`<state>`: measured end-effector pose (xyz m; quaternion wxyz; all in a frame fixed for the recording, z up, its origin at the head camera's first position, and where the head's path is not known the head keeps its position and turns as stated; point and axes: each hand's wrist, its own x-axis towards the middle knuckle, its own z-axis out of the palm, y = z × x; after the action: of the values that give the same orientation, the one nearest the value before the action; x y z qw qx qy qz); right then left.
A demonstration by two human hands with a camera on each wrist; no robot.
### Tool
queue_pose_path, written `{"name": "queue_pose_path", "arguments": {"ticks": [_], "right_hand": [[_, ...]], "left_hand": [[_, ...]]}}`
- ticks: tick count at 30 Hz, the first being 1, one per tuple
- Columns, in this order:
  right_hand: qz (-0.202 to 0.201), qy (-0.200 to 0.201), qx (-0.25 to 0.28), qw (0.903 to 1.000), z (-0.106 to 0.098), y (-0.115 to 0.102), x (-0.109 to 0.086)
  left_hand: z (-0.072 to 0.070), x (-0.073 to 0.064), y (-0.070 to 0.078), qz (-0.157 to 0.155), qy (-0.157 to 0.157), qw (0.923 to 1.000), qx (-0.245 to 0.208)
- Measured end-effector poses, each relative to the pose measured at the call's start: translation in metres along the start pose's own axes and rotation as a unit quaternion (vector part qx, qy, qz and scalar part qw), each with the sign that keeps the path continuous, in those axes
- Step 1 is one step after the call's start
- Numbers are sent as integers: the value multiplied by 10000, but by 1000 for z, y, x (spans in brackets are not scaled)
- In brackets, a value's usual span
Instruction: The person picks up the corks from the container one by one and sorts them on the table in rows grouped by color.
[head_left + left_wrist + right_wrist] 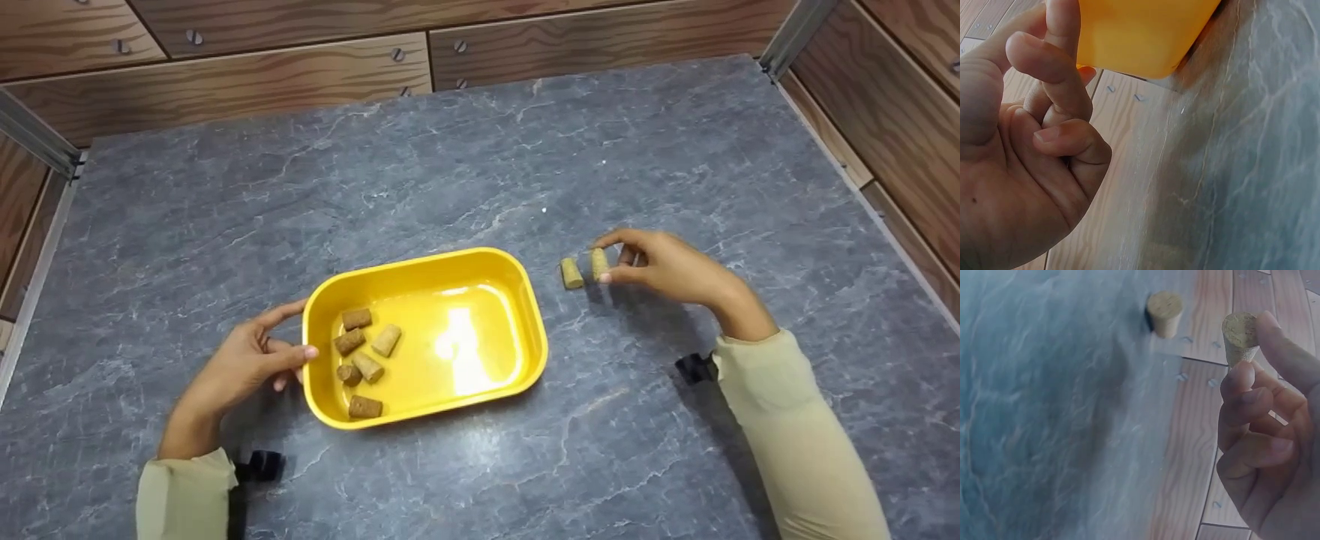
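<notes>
My right hand [667, 268] pinches a pale, tapered cork [599, 265] between thumb and fingertips. In the right wrist view that cork [1239, 334] shows its round, rough end. A second pale cork [571, 273] lies on the tabletop just left of it, apart from the hand. The yellow plastic tub [534, 330] sits left of centre, with several corks inside along its left end, some dark brown [365, 407] and some pale [387, 340]. My left hand [241, 361] holds the tub's left wall, thumb over the rim and fingers outside; its other fingers curl loosely in the left wrist view.
The grey marbled tabletop [420, 180] spreads around the tub. Wood-patterned panels [300, 71] with screw heads border it at the back and both sides. A black wrist mount [262, 465] sticks out from the left sleeve, another [694, 368] from the right.
</notes>
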<state>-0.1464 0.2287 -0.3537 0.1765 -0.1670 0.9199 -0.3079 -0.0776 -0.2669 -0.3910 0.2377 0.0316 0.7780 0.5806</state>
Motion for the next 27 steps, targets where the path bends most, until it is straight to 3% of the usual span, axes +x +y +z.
{"name": "queue_pose_path", "arguments": {"ticks": [27], "right_hand": [[527,-661,-218,9962,-5,34,29]], "left_hand": [[-1,1,-2,-23,-37,10000,-64]]}}
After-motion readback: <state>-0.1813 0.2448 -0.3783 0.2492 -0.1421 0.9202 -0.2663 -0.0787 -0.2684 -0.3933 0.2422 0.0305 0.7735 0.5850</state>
